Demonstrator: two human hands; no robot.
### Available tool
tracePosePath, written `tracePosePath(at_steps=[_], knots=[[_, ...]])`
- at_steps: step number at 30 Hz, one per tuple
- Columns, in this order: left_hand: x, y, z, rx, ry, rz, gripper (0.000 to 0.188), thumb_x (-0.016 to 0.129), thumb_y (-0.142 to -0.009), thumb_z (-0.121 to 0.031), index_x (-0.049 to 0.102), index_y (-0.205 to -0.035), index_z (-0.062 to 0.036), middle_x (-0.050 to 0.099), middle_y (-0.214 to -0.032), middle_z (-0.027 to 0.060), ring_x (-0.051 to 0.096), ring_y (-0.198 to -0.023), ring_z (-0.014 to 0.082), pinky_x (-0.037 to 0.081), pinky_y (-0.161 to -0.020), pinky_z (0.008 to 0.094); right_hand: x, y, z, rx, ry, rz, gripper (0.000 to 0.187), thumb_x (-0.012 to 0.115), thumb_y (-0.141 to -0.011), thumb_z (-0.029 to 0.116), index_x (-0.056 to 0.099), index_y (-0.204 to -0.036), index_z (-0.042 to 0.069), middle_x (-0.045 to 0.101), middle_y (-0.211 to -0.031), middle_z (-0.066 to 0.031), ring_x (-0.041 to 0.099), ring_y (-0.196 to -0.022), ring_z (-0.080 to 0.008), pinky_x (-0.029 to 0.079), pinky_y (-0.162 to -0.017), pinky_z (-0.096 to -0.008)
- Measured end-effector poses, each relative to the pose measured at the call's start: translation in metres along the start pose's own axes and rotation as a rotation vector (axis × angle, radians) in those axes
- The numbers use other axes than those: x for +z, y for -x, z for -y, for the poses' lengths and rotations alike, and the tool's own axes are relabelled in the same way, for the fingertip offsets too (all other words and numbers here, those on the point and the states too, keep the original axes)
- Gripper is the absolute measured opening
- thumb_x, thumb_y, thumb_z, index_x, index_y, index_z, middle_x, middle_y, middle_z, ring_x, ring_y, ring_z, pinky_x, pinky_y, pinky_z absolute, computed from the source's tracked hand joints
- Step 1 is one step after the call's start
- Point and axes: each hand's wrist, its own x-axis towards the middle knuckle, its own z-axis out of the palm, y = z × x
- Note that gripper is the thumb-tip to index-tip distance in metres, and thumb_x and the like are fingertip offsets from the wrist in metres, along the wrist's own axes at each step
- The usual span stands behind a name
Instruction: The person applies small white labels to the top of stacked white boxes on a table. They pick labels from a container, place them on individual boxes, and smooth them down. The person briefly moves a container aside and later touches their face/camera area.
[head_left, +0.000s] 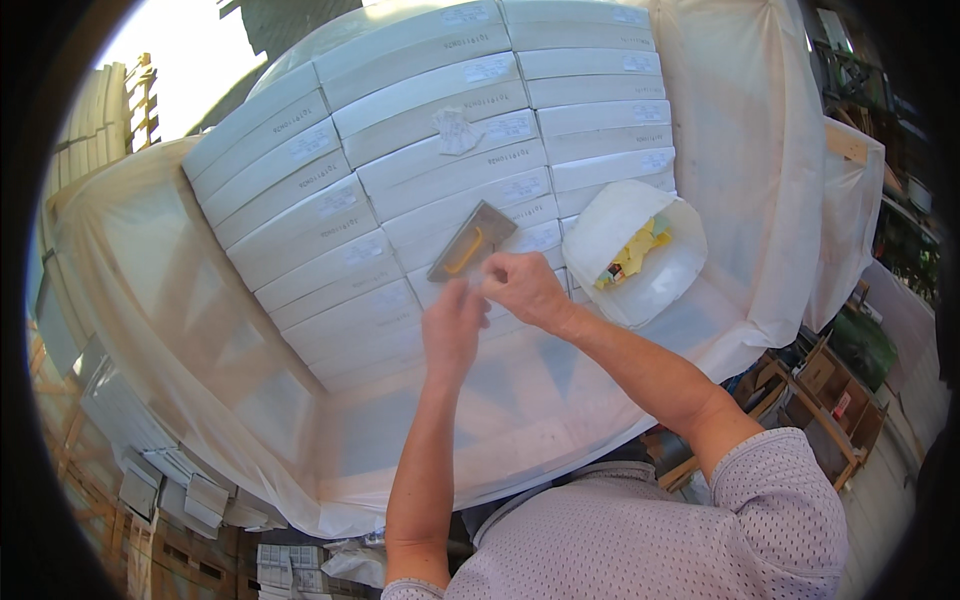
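My left hand (454, 322) is smeared by motion close beside my right hand, so its fingers do not show clearly. The right hand (524, 286) has thumb and fingertips pinched together; whatever is between them is hidden or too small to make out. Just beyond both hands, a flat grey rectangular plate with a yellow handle (470, 246) lies tilted on the stacked boxes. Rows of long white cardboard boxes (440, 185) with small labels lie under and beyond my hands. To the right, a white plastic tub (682, 250) lies open with yellow scraps (634, 252) inside.
A crumpled white paper (457, 131) rests on the boxes farther away. Translucent plastic sheeting (200, 330) wraps around the stack and spreads in front of me. Wooden crates (830, 395) stand at the lower right; grey panels (190, 500) lie at the lower left.
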Motion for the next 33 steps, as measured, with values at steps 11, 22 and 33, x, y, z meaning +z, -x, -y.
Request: tracePosePath(at_steps=[11, 22, 33], knots=[[-0.012, -0.005, -0.004, -0.067, 0.39, 0.073, 0.022, 0.056, -0.101, -0.017, 0.063, -0.101, 0.0035, 0.067, -0.082, 0.0091, 0.063, -0.066, 0.0153, 0.049, -0.061, 0.0286, -0.001, 0.012, 0.016, -0.049, -0.151, -0.015, 0.017, 0.065, -0.09, 0.015, 0.068, -0.096, -0.001, 0.07, -0.08, -0.0066, 0.063, -0.071, -0.0115, 0.049, -0.063, -0.0274], [-0.013, -0.006, -0.009, -0.122, 0.586, 0.073, 0.026, 0.055, -0.101, -0.016, 0.064, -0.116, 0.0033, 0.069, -0.095, 0.0089, 0.065, -0.076, 0.0149, 0.051, -0.07, 0.0263, -0.017, -0.002, 0.004, 0.039, -0.219, 0.004, 0.018, 0.067, -0.089, 0.017, 0.07, -0.092, -0.001, 0.07, -0.076, -0.0054, 0.062, -0.067, -0.0098, 0.049, -0.062, -0.0271], [0.004, -0.023, -0.022, 0.014, 0.367, -0.025, 0.017, 0.058, -0.098, -0.011, 0.06, -0.107, 0.0031, 0.065, -0.084, 0.0068, 0.06, -0.066, 0.0129, 0.047, -0.058, 0.0258, -0.01, -0.019, 0.014, -0.039, 0.037, -0.057, 0.019, 0.065, -0.087, 0.023, 0.072, -0.088, 0.005, 0.068, -0.071, -0.0066, 0.06, -0.06, -0.0178, 0.048, -0.059, -0.0324]])
